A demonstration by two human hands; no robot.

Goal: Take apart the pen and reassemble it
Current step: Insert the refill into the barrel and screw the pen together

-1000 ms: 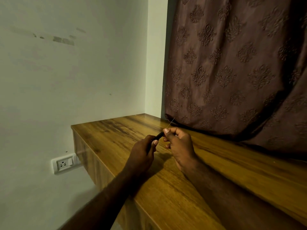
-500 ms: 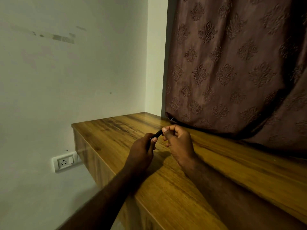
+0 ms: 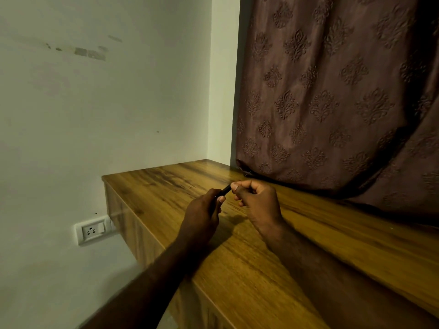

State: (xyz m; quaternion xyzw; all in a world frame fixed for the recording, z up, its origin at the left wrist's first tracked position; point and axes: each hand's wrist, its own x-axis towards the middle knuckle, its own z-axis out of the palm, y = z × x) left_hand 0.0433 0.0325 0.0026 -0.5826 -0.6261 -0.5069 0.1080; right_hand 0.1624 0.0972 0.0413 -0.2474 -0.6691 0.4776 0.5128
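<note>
A dark pen (image 3: 225, 190) spans the short gap between my two hands, just above the wooden desk (image 3: 249, 269). My left hand (image 3: 203, 211) is closed around the pen's lower end, most of which is hidden in the fist. My right hand (image 3: 257, 200) pinches the upper end between thumb and forefinger. A thin refill tip (image 3: 247, 173) pokes out beyond my right fingers toward the curtain. Only a short dark stretch of the barrel shows.
A brown patterned curtain (image 3: 332, 103) hangs over the desk's back edge on the right. The white wall (image 3: 107, 103) closes off the left side, with a socket plate (image 3: 93, 230) below the desk's left end.
The thin refill sticking out past my right hand has grown shorter, sliding into the barrel. Both hands stay close together in the same place.
</note>
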